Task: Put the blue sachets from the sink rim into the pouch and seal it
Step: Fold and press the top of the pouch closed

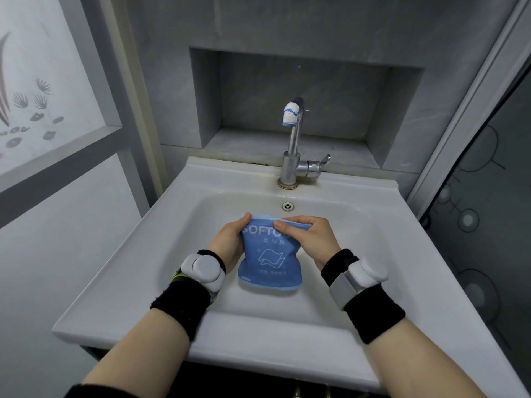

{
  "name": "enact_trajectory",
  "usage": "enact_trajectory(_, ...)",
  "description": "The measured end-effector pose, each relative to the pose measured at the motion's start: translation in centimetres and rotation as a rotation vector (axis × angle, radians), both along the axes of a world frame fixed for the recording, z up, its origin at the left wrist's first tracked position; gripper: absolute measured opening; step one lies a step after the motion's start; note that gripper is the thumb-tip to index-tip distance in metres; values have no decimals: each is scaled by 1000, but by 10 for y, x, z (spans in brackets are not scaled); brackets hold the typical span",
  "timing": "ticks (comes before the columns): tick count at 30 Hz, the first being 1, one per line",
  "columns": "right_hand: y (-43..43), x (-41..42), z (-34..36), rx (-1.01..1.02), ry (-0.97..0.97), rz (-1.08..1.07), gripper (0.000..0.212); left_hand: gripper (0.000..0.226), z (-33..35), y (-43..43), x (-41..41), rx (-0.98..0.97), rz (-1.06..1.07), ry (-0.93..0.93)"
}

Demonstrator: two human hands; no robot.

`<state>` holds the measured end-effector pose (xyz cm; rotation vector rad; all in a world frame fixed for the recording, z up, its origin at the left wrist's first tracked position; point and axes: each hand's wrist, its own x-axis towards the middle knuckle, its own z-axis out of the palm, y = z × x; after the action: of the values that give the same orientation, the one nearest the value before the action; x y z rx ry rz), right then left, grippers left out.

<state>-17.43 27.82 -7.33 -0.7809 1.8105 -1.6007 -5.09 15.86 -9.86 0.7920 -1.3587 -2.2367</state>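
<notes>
Hands over the sink (120, 268): left hand (228, 239) and right hand (311, 239) both pinch one blue pouch's (268, 265) top edge; one tap (294, 145) stands behind.

Pouch (268, 255) between both hands over sink (138, 254), faucet (294, 145) behind.
</notes>
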Motion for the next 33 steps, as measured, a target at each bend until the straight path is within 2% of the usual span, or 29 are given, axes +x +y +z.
enact_trajectory(5,1,-1,1,-18,-18,-5,20,43,-1,-1,-1,-59,16,-20)
enact_trajectory(10,3,1,-1,-30,3,51,22,49,-7,1,5,-302,3,9)
enact_trajectory(16,4,2,-2,-33,8,104,23,54,-11,-3,6,-366,20,3)
enact_trajectory(24,4,5,-3,-34,-43,133,25,45,-13,-3,5,-441,88,-11)
enact_trajectory(27,3,5,-4,-29,-21,118,21,40,-13,-2,5,-456,81,-16)
enact_trajectory(33,2,6,-4,-29,58,95,18,48,-13,-3,5,-445,83,2)
